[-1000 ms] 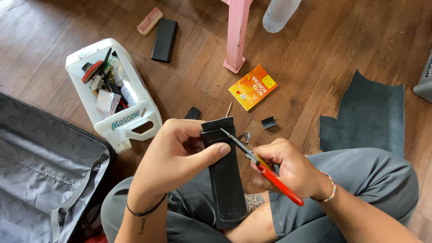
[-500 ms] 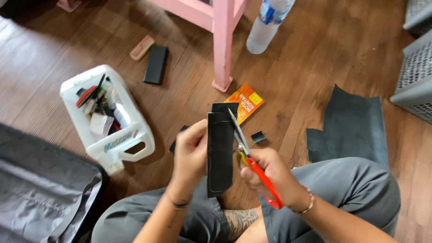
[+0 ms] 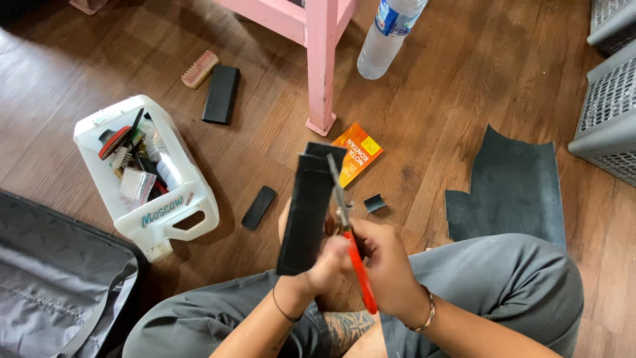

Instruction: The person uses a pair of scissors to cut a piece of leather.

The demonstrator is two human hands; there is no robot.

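A long black rubber strip (image 3: 307, 209) stands upright in front of me, gripped near its lower end by my left hand (image 3: 317, 265). My right hand (image 3: 387, 265) holds scissors with red-orange handles (image 3: 349, 232), their blades pointing up along the strip's right edge, near its top. Both hands meet above my lap, over my grey trousers. A small black offcut (image 3: 374, 203) lies on the wooden floor just right of the blades, and a rounded black piece (image 3: 258, 207) lies to the left.
A cut-open white jug (image 3: 173, 212) filled with tools sits at left. A pink table leg (image 3: 322, 66), plastic bottle (image 3: 388, 36), orange packet (image 3: 358, 153), brush (image 3: 200, 69) and black block (image 3: 220, 93) lie ahead. Dark sheet (image 3: 513, 185) and grey crates (image 3: 606, 113) at right; open suitcase (image 3: 53, 292) lower left.
The strip has been raised from lying across my lap to standing upright. My left hand slid down to its lower end, and the scissors now run along its right edge.
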